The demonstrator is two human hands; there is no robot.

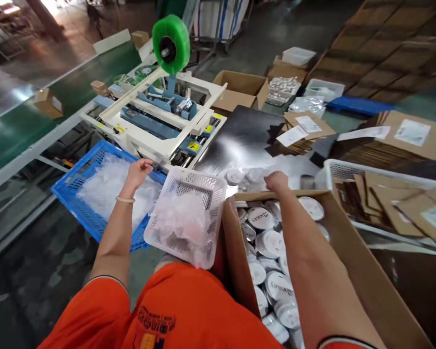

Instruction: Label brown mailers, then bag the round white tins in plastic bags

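My left hand is raised over the blue crate of clear plastic bags, its fingers closed; anything between them is too small to name. My right hand is closed at the back edge of an open carton, beside clear wrapped items on the dark table. What it holds is unclear. Round white lidded containers fill much of the carton under my right forearm. Between my arms, a white perforated basket holds crumpled clear plastic.
A taping machine with a green tape roll stands ahead, beside a green conveyor. At right are flat cardboard pieces in a white basket and stacked cardboard. An open box sits behind the table.
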